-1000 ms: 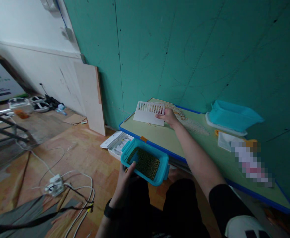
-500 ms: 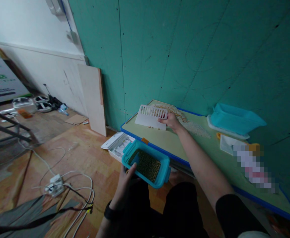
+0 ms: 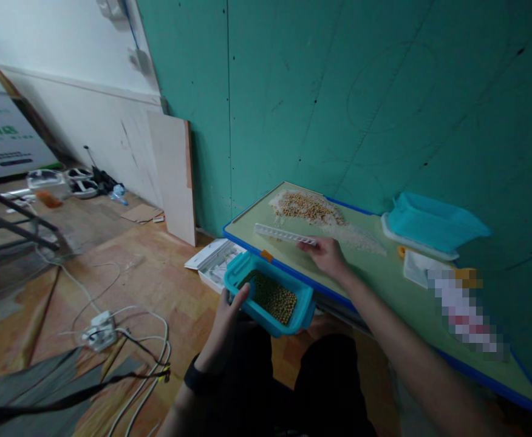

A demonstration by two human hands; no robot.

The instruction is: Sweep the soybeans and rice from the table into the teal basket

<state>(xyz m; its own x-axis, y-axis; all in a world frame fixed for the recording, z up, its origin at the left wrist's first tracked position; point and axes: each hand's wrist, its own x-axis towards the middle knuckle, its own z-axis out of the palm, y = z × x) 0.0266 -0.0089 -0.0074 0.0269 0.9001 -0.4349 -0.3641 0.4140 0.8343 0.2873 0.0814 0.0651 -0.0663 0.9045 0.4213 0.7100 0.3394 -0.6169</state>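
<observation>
My left hand [image 3: 228, 320] grips the near-left corner of a turquoise box [image 3: 269, 294] filled with small greenish-yellow beans, held just below the table's front edge. My right hand [image 3: 326, 253] holds a white slotted scraper [image 3: 284, 234] by its right end, lying almost flat over the green table [image 3: 384, 273] near the front edge. Behind it a heap of yellow beans [image 3: 309, 208] sits in a patch of white grains [image 3: 357, 235].
A turquoise tub [image 3: 432, 220] stands upside down on a white lid at the back right, with a white dish [image 3: 418, 266] in front. On the floor lie an open white case [image 3: 214, 258], a power strip [image 3: 98, 329] with cables, and a leaning board [image 3: 175, 176].
My right hand has drawn the scraper toward the table's front edge and tipped it from upright to nearly flat, uncovering the bean heap. The box has risen closer to the edge.
</observation>
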